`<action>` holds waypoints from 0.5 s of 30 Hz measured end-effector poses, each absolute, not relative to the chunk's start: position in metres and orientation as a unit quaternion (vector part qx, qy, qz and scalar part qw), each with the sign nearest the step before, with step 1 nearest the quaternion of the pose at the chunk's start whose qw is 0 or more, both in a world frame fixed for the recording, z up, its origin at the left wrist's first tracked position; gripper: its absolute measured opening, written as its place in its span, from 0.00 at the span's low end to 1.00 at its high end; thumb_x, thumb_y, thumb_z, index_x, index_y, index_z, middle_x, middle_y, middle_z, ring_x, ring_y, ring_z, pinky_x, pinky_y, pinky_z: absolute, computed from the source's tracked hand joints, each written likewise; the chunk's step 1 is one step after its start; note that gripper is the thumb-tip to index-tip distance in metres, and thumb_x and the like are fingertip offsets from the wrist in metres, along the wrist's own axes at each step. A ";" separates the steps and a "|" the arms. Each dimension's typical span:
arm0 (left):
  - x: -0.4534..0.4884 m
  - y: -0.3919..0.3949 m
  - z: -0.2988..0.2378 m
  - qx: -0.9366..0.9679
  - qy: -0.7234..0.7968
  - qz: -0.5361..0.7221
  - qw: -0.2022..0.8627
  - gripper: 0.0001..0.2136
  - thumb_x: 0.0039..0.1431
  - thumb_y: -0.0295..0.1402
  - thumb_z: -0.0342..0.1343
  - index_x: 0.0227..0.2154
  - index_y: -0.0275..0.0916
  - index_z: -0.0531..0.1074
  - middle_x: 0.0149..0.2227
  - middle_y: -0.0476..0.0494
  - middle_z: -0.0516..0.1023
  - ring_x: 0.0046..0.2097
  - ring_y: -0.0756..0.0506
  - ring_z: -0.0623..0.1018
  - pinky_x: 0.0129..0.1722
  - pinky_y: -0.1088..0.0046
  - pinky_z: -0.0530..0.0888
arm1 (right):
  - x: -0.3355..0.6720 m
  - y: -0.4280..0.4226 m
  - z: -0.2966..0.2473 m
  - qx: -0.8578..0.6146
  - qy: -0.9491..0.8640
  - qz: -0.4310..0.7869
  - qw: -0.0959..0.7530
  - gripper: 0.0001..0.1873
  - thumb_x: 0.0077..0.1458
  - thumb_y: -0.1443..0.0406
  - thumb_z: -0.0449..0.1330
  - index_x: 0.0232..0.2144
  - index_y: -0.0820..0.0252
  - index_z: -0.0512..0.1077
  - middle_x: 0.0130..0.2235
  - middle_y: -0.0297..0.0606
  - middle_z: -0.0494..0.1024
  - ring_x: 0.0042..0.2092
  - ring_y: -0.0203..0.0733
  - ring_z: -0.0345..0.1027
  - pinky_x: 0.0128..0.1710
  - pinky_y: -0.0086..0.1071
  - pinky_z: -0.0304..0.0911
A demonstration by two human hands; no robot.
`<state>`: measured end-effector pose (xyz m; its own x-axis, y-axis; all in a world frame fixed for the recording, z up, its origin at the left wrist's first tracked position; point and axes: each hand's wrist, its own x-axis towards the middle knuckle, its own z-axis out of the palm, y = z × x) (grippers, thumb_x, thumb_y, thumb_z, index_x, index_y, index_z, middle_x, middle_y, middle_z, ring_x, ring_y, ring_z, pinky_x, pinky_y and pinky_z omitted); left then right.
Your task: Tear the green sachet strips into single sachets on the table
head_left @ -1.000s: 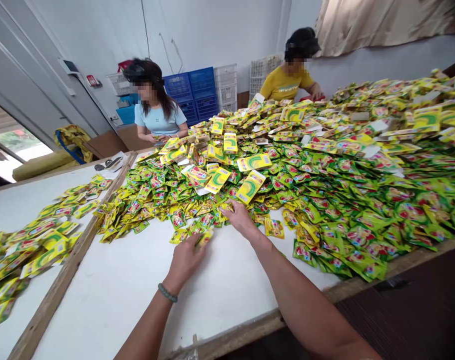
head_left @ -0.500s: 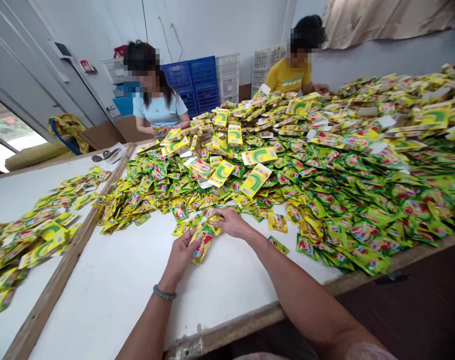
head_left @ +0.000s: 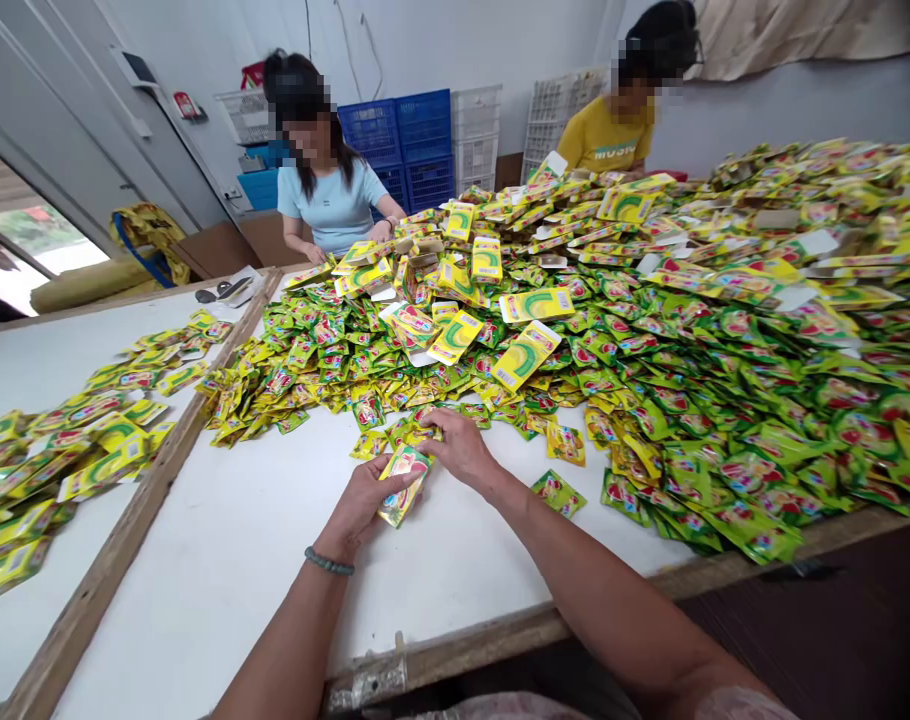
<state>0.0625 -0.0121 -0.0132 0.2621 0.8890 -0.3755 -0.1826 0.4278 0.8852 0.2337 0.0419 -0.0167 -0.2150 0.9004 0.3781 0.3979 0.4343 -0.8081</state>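
A small printed carton [head_left: 404, 490], yellow and green with red fruit pictures, is tilted above the white tabletop. My left hand [head_left: 365, 497] is closed around its lower left side, thumb across the front. At the carton's upper end my right hand [head_left: 461, 450] has its fingers bent and pinched together; whatever is between them is hidden. Just beyond those fingertips are a few yellow sachets [head_left: 369, 444]. To the right of my right wrist a green sachet [head_left: 558, 493] lies flat, with a yellow sachet [head_left: 566, 443] behind it.
A large heap of green sachets [head_left: 725, 400] covers the table's back and right, with cartons [head_left: 526, 355] on top. A wooden strip [head_left: 136, 500] divides the table; filled-looking cartons [head_left: 102, 460] lie left of it. Two people [head_left: 339, 205] work across the table. Blue crates [head_left: 425, 125] stand behind.
The view has shifted a little. The carton's printed front now faces up more plainly in my left hand, and my right fingers stay at its upper end. The person in light blue has lowered their hands.
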 end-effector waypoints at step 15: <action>0.066 -0.013 -0.015 0.320 0.505 0.475 0.646 0.18 0.37 0.32 0.69 0.35 0.35 0.76 0.32 0.44 0.81 0.30 0.47 0.79 0.32 0.74 0.74 | 0.233 0.031 0.002 -0.548 -0.696 0.228 0.405 0.06 0.45 0.59 0.65 0.23 0.55 0.76 0.30 0.35 0.77 0.42 0.43 0.65 0.46 0.39 0.50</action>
